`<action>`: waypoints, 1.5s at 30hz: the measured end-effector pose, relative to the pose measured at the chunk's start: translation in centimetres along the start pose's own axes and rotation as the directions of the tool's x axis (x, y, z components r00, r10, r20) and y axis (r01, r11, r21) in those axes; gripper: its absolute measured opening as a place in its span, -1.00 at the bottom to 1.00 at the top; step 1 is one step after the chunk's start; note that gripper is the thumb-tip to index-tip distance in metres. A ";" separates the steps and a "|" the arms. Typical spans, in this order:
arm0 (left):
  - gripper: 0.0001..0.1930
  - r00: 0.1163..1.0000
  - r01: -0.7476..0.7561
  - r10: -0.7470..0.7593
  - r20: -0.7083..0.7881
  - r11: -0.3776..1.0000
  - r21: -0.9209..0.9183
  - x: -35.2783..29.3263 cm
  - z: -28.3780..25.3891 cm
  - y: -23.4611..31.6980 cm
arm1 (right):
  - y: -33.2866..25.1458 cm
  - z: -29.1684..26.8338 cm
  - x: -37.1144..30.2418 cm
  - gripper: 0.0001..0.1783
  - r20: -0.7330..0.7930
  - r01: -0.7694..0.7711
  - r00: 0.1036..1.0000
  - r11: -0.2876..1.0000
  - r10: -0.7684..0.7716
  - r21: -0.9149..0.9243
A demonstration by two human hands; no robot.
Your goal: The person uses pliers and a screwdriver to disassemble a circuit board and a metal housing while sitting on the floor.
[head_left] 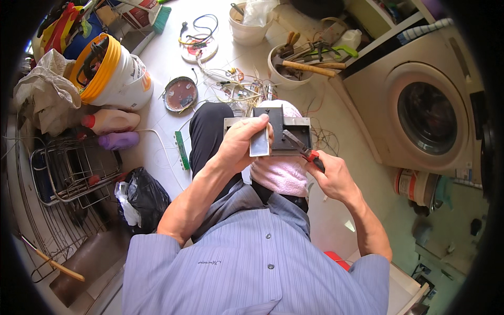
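while the left hand (242, 137) steadies a silver-faced rectangular piece (259, 146), the right hand (334, 176) grips pliers (314, 157) with red-and-black handles. the left thumb lies over the upper part of the piece and pinches it against fingers partly hidden behind; the right fingers are curled round the handles, though their exact spacing cannot be told. the pliers' jaws point up and to the left, over a black metal housing (294, 145); whether they touch it cannot be told. the housing lies between the two hands, above a pink towel (280, 176) draped over the person's right leg, with the silver-faced piece against its left part. beyond the knees, a tangle of wires (242, 90) spreads across the pale floor. a round dark-faced pan (180, 94) lies to the left of the wires, and a narrow green circuit board (181, 150) lies beside the left leg. to the right of the wires stands a tool bucket (288, 82), across which a wooden-handled hammer (308, 69) rests; farther right is a front-loading washing machine (383, 105).
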State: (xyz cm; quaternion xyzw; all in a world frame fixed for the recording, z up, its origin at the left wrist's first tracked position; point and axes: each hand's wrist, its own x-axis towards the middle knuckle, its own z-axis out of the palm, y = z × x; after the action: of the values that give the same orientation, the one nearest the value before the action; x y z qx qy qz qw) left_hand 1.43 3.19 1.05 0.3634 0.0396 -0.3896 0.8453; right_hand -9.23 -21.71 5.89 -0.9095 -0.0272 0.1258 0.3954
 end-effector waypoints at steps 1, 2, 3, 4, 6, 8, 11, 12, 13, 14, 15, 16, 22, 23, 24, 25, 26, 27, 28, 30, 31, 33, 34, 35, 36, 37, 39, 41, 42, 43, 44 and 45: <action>-0.58 1.000 -0.015 0.014 -0.026 0.999 -0.035 0.1 0.0 -0.2 | 0.0 -0.2 -0.1 -0.71 0.020 -0.015 1.000 1.000 0.015 0.001; -0.55 1.000 0.000 -0.001 -0.024 0.999 -0.049 0.0 -0.4 -0.4 | -0.1 0.1 -0.4 -0.68 0.011 0.023 1.000 0.999 -0.024 0.045; -0.55 1.000 0.004 -0.006 -0.022 0.997 -0.076 0.2 -0.5 -0.6 | -0.5 0.1 -0.5 -0.67 0.056 -0.029 0.998 0.997 0.025 0.078; -0.55 1.000 0.012 -0.015 -0.023 0.995 -0.101 0.3 -0.7 -0.9 | -1.3 0.1 -0.6 -0.66 0.103 -0.085 0.992 0.990 0.073 0.114; -0.55 1.000 0.020 -0.021 -0.004 0.992 -0.128 0.2 -0.9 -1.0 | -1.6 0.2 -0.6 -0.64 0.177 -0.176 0.973 0.973 0.149 0.152; -0.55 0.999 0.019 -0.013 0.043 0.992 -0.127 0.2 -1.1 -0.8 | -2.1 0.4 -0.6 -0.67 0.208 -0.207 0.965 0.953 0.161 0.221; -0.55 0.999 0.006 -0.009 -0.037 0.997 -0.082 0.1 -0.6 -0.7 | -2.2 0.6 -0.7 -0.72 0.218 -0.171 0.968 0.963 0.125 0.206; -0.55 0.999 -0.019 0.017 -0.032 0.998 -0.059 0.1 -0.6 -0.7 | -2.2 0.6 -0.8 -0.74 0.215 -0.145 0.971 0.973 0.104 0.182; -0.55 0.999 -0.044 0.043 -0.029 0.998 -0.038 0.2 -0.8 -0.9 | -2.4 0.6 -0.8 -0.75 0.193 -0.121 0.977 0.981 0.090 0.153; -0.55 0.997 -0.068 0.068 -0.026 0.998 -0.018 0.2 -0.8 -1.0 | -2.9 0.6 -0.8 -0.76 0.171 -0.097 0.982 0.988 0.075 0.124; -0.56 0.996 -0.083 0.082 -0.028 0.996 -0.020 0.2 -0.8 -1.0 | -3.1 0.6 -0.7 -0.77 0.150 -0.074 0.987 0.993 0.060 0.094; -0.56 0.995 -0.096 0.095 -0.030 0.995 -0.023 0.1 -0.8 -1.0 | -3.1 0.6 -0.7 -0.77 0.147 -0.072 0.987 0.994 0.059 0.088; -0.65 0.977 -0.186 0.183 -0.106 0.982 -0.015 -0.3 -0.7 -1.0 | -2.9 1.0 -0.9 -0.65 0.126 -0.006 0.992 0.999 0.010 -0.032; -0.64 0.968 -0.202 0.201 -0.150 0.979 0.005 -0.3 -0.5 -1.1 | -2.9 1.2 -0.9 -0.65 0.108 0.013 0.994 0.999 -0.008 -0.040; -0.66 0.958 -0.237 0.239 -0.159 0.971 0.031 -0.2 -0.5 -1.2 | -2.8 1.4 -0.9 -0.64 0.089 0.031 0.996 0.998 -0.027 -0.047; -0.67 0.946 -0.271 0.277 -0.166 0.961 0.056 -0.1 -0.7 -1.5 | -2.8 1.7 -0.9 -0.66 0.068 0.043 0.997 0.997 -0.039 -0.061; -0.68 0.933 -0.305 0.315 -0.173 0.949 0.083 0.0 -0.9 -1.7 | -2.8 1.9 -0.9 -0.67 0.048 0.055 0.998 0.996 -0.051 -0.074; -0.69 0.914 -0.341 0.362 -0.183 0.930 0.136 0.0 -1.0 -1.9 | -2.8 2.1 -0.9 -0.69 0.028 0.067 0.998 0.994 -0.064 -0.087; -0.69 0.893 -0.375 0.408 -0.189 0.907 0.190 0.0 -1.1 -2.2 | -2.8 2.2 -0.9 -0.69 0.025 0.065 0.998 0.994 -0.063 -0.084; -0.71 0.866 -0.411 0.460 -0.195 0.878 0.247 -0.1 -1.1 -2.4 | -2.8 2.4 -0.9 -0.68 0.018 0.062 0.998 0.995 -0.061 -0.076; -0.71 0.861 -0.416 0.468 -0.200 0.874 0.251 -0.1 -1.1 -2.4 | -2.7 2.5 -0.9 -0.69 0.014 0.062 0.998 0.994 -0.061 -0.092; -0.71 0.851 -0.412 0.480 -0.210 0.861 0.298 -0.2 -1.0 -2.5 | -2.8 2.6 -0.9 -0.70 0.007 0.062 0.998 0.990 -0.062 -0.123; -0.71 0.847 -0.401 0.486 -0.215 0.851 0.340 -0.5 -0.8 -2.5 | -2.9 2.6 -0.8 -0.68 0.025 0.040 0.999 0.990 -0.037 -0.132; -0.71 0.843 -0.389 0.491 -0.220 0.839 0.381 -0.6 -0.7 -2.5 | -3.1 2.4 -0.7 -0.66 0.043 0.017 0.999 0.990 -0.011 -0.142; -0.71 0.831 -0.408 0.512 -0.218 0.827 0.387 -0.5 -0.7 -2.6 | -3.2 2.4 -0.6 -0.64 0.061 -0.005 0.998 0.988 0.015 -0.152; -0.71 0.818 -0.427 0.533 -0.216 0.815 0.392 -0.4 -0.7 -2.8 | -3.1 2.5 -0.6 -0.66 0.045 0.010 0.999 0.986 -0.002 -0.167; -0.70 0.812 -0.444 0.541 -0.218 0.816 0.369 -0.3 -0.6 -2.9 | -2.9 2.9 -0.6 -0.68 0.013 0.039 0.999 0.979 -0.037 -0.199; -0.69 0.827 -0.439 0.515 -0.225 0.842 0.314 -0.3 -0.5 -2.8 | -2.8 2.9 -0.5 -0.71 0.030 0.020 0.999 0.986 -0.016 -0.167; -0.68 0.851 -0.414 0.474 -0.227 0.870 0.267 -0.3 -0.4 -2.6 | -2.8 2.9 -0.5 -0.72 0.039 0.011 0.999 0.988 -0.005 -0.152; -0.67 0.873 -0.386 0.432 -0.225 0.896 0.220 -0.3 -0.2 -2.2 | -2.7 2.8 -0.4 -0.72 0.042 -0.018 0.999 0.993 0.024 -0.119; -0.66 0.895 -0.356 0.389 -0.221 0.918 0.172 -0.3 -0.1 -2.0 | -2.4 2.8 -0.4 -0.72 0.046 -0.048 0.998 0.995 0.052 -0.087; -0.65 0.902 -0.336 0.371 -0.221 0.924 0.180 -0.3 -0.1 -1.9 | -2.2 2.8 -0.4 -0.72 0.051 -0.078 0.995 0.995 0.081 -0.054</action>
State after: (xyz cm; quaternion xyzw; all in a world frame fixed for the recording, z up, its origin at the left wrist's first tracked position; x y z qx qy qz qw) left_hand -0.08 2.60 -0.07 0.4681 0.0525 -0.1821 0.8631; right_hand -10.17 -18.28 5.69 -0.9162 -0.0048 0.1647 0.3653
